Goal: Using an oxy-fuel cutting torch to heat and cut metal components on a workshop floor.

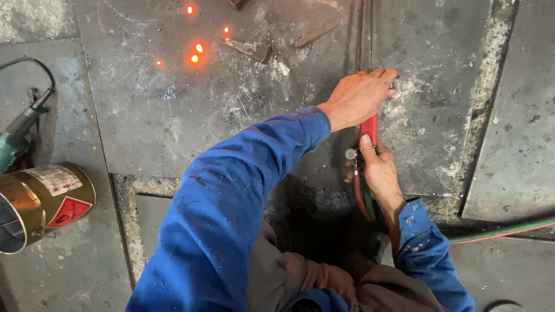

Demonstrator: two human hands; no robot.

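cutting torch (368,128), red-handled, sat right of centre, held in both hands over a grey steel plate (173,115) on the floor. left hand (359,95) lay over the forward part, at 12 o'clock from the red grip, fingers pressed together and curled down over the torch and the plate; the tip was hidden under that hand. right hand (378,173) closed round the rear of the handle by the valve, thumb laid up along the red grip, other fingers wrapped out of view.

long axis ran roughly 6 to 12 o'clock, head end pointing away from the body toward 12. twin hoses (503,230), 1 green and 1 red, trailed off toward 3 o'clock.

progress, as a judgement: cutting looked under way. a thin dark kerf line (361,34) ran on from the hands toward 12, and about 5 glowing sparks (195,53) lay at 10 o'clock. how much of the cut remained could not be told.

brass-coloured can (40,202) at 9 o'clock; angle grinder (17,136) just above it.
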